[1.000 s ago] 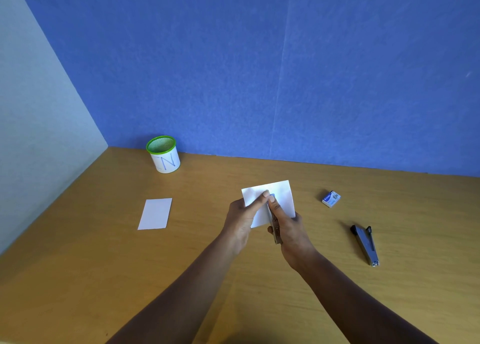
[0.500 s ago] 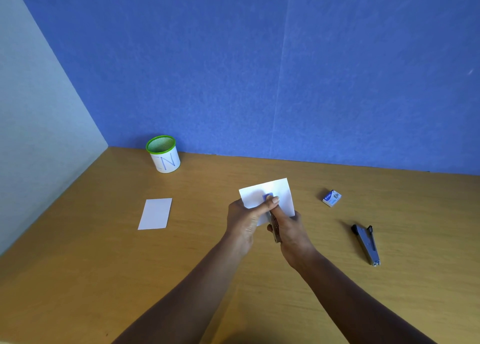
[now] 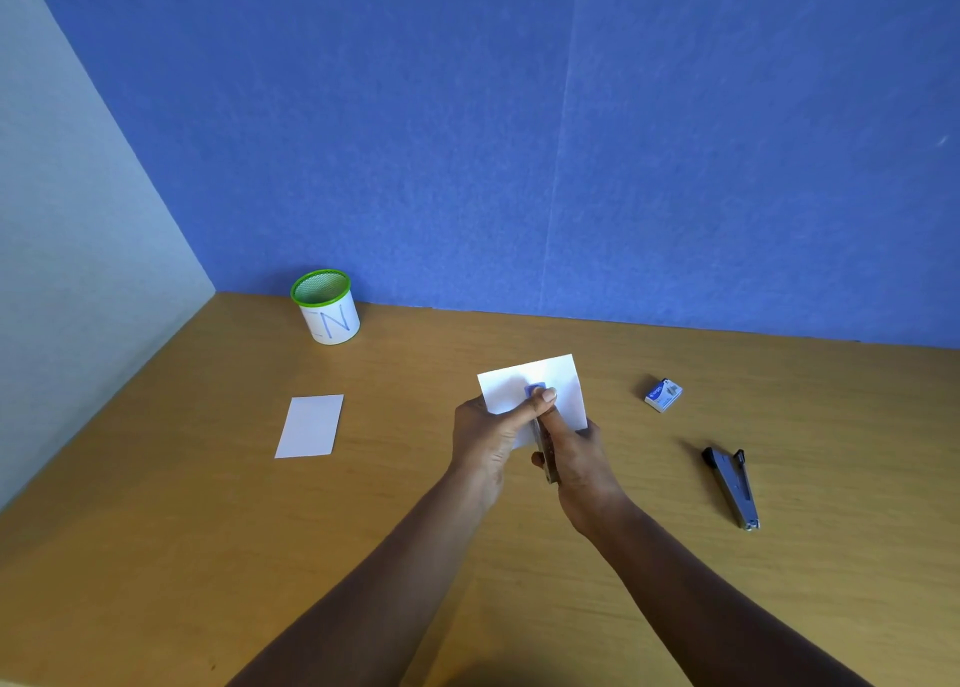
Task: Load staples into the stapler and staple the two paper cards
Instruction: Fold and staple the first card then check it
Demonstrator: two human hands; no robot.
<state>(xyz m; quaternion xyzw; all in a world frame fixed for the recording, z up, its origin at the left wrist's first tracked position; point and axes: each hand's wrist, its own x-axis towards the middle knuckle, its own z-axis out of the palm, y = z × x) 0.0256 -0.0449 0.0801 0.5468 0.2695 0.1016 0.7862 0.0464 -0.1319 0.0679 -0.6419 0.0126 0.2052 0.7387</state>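
Note:
My right hand (image 3: pixel 576 458) grips a slim metal stapler part (image 3: pixel 546 458) that points away from me and ends in a blue tip (image 3: pixel 535 390). The thumb of my left hand (image 3: pixel 491 432) lies across that blue tip, with the fingers curled below it. Behind both hands is a white paper card (image 3: pixel 563 382); I cannot tell whether it lies on the desk or is held. A second white card (image 3: pixel 310 425) lies flat to the left. The dark stapler body (image 3: pixel 732 489) rests on the desk to the right, and a small blue staple box (image 3: pixel 663 394) sits beyond it.
A green-rimmed white mesh cup (image 3: pixel 328 308) marked N stands at the back left, near the corner. The wooden desk (image 3: pixel 156 556) meets a blue wall behind and a pale wall on the left.
My left thumb has slid to the right, onto the blue tip of the metal part. The right hand, the cards, the stapler body and the box stay where they were.

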